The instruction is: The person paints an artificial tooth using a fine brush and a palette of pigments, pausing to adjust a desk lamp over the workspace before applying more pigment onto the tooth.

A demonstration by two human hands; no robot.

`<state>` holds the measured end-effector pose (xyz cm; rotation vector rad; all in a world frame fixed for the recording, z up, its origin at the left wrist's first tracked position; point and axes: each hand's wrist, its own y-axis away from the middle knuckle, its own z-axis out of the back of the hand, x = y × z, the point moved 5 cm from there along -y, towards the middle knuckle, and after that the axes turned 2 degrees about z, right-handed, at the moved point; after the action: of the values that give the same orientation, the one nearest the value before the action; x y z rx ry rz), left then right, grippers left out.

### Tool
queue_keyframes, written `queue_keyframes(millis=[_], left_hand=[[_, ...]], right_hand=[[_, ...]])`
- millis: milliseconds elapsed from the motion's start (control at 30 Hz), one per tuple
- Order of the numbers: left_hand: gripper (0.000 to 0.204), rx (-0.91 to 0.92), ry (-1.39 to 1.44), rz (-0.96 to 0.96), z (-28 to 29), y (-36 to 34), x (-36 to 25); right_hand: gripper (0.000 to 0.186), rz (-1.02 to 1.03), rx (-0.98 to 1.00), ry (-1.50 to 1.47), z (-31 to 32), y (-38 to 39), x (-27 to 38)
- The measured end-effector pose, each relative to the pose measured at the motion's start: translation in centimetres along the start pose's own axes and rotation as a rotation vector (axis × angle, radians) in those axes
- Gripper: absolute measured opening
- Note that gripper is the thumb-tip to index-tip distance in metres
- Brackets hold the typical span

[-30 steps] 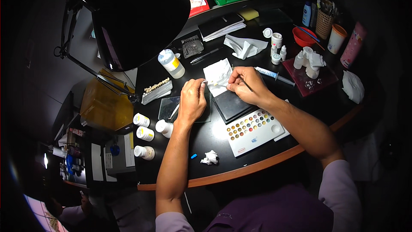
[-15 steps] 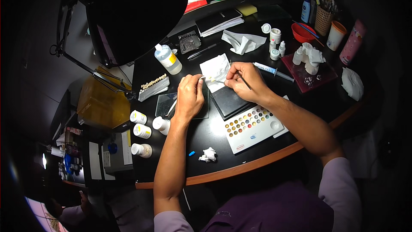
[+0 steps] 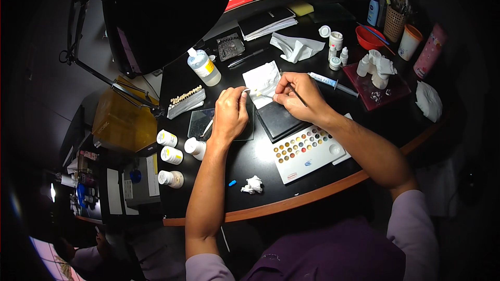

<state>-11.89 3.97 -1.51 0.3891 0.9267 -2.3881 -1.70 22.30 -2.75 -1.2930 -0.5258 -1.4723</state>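
My left hand (image 3: 230,113) is closed around slim metal tweezers (image 3: 208,127); their rear end sticks out below my palm, and their tip shows past my fingertips. Just beyond that tip is a tiny yellowish tooth-like piece (image 3: 259,93), too small to make out well. My right hand (image 3: 301,96) pinches a thin brush (image 3: 298,95) with a dark handle, its far end pointing toward the piece. Under both fingertips lies a folded white tissue (image 3: 262,77), partly over a flat black case (image 3: 281,120). The palette of coloured pastes (image 3: 294,169) lies below my right forearm.
Several white jars (image 3: 171,154) and a clear bottle (image 3: 204,67) stand left, near a tooth shade row (image 3: 186,102). A syringe (image 3: 333,84), a red bowl (image 3: 371,35) and a dark red tray (image 3: 383,96) are right. A black lamp (image 3: 161,15) hangs overhead.
Both hands keep their grips and nearly the same places. The tweezers' tip and the brush's end have shifted only slightly around the small piece; the whole view has moved a little.
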Motion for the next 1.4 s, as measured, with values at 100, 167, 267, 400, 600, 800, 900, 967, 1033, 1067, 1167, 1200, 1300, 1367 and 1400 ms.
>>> queue_keyframes(millis=[100,167,267,400,600,800,900,967,1033,1067,1167,1200,1300,1367,1400], left_hand=[[0.016,-0.006,0.0,-0.014,0.06,0.01,0.0],[0.015,-0.006,0.003,-0.015,0.1,0.07,-0.01],[0.015,-0.013,0.009,-0.042,0.11,0.06,-0.12],[0.014,-0.025,0.006,-0.084,0.29,0.09,-0.13],[0.013,-0.021,0.01,-0.081,0.18,0.14,0.03],[0.013,-0.014,0.019,-0.074,0.14,0.36,0.01],[0.013,-0.016,0.022,-0.077,0.08,0.36,-0.13],[0.013,-0.017,0.021,-0.079,0.12,0.38,-0.25],[0.013,-0.013,0.014,-0.071,0.29,0.44,-0.31],[0.013,-0.014,0.015,-0.071,0.26,0.41,-0.26],[0.013,-0.016,0.011,-0.071,0.24,0.37,-0.18],[0.013,-0.017,0.013,-0.077,0.27,0.35,-0.2],[0.014,-0.018,0.012,-0.08,0.31,0.37,-0.14],[0.014,-0.017,0.01,-0.077,0.32,0.39,-0.15],[0.014,-0.016,0.018,-0.074,0.34,0.41,-0.19]], right_hand=[[0.012,0.009,-0.006,-0.017,-0.02,-0.03,-0.03],[0.011,0.01,-0.006,-0.001,0.03,0.03,0.13],[0.011,0.024,-0.011,0.007,0.12,0.07,-0.07],[0.011,0.025,-0.019,0.025,0.36,0.11,-0.13],[0.011,0.032,-0.001,0.046,0.4,0.28,0.24],[0.011,0.025,-0.025,0.036,0.36,0.26,-0.07],[0.011,0.051,-0.027,0.033,0.32,0.28,-0.17],[0.011,0.053,-0.02,0.035,0.24,0.29,-0.14],[0.01,0.038,-0.022,0.037,0.13,0.43,-0.01],[0.01,0.02,-0.025,0.044,0.13,0.41,-0.06],[0.01,0.019,-0.032,0.03,0.06,0.35,-0.19],[0.01,0.02,-0.031,0.031,0.08,0.35,-0.14],[0.011,0.038,-0.001,0.079,0.04,0.35,0.07],[0.011,0.019,-0.018,0.045,0.09,0.31,-0.05],[0.011,0.018,-0.016,0.045,0.04,0.33,-0.07]])
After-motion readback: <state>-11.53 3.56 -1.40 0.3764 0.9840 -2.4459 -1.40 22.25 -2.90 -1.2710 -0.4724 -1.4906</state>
